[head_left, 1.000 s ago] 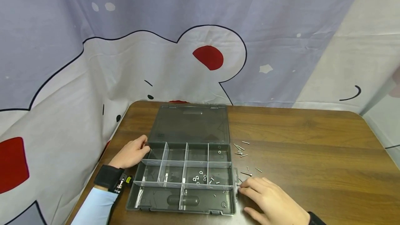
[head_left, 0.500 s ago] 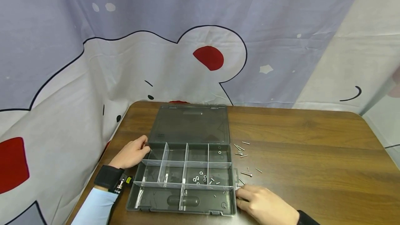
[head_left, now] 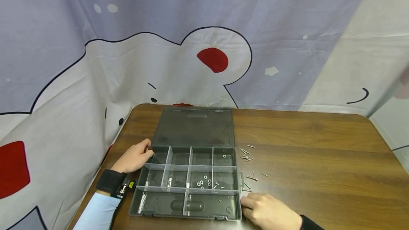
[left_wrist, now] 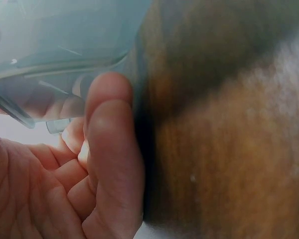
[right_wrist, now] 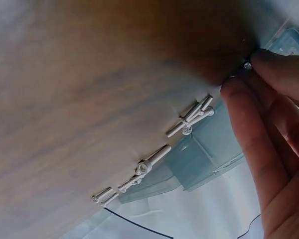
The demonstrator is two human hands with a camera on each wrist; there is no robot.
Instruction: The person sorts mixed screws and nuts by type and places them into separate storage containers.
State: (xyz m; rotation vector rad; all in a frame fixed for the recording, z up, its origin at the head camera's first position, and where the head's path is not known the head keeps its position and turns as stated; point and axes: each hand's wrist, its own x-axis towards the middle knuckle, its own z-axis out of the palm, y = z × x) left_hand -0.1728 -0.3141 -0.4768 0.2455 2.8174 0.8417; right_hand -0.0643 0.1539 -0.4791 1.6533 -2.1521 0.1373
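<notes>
A grey translucent compartment box (head_left: 161,189) lies with its lid (head_left: 193,127) folded back. Small nuts (head_left: 205,177) and short screws (head_left: 216,184) lie in some of its compartments. At the box's left rear corner, near the hinge, my left hand (head_left: 132,157) grips the edge; in the left wrist view my thumb (left_wrist: 114,149) lies against the clear plastic. Beside the front right edge of the box, my right hand (head_left: 270,208) has its fingers curled down to the table. A small shiny screw (right_wrist: 247,65) shows between its thumb and forefinger; most of it is hidden.
Loose screws (head_left: 251,178) are scattered along the right side of the box, with another cluster (head_left: 244,154) farther back. The wooden table (head_left: 319,166) extends to the right. A patterned curtain (head_left: 179,63) hangs behind it.
My right hand has moved slightly left and drawn its fingers together against the table beside the box. My left hand and the box have stayed put.
</notes>
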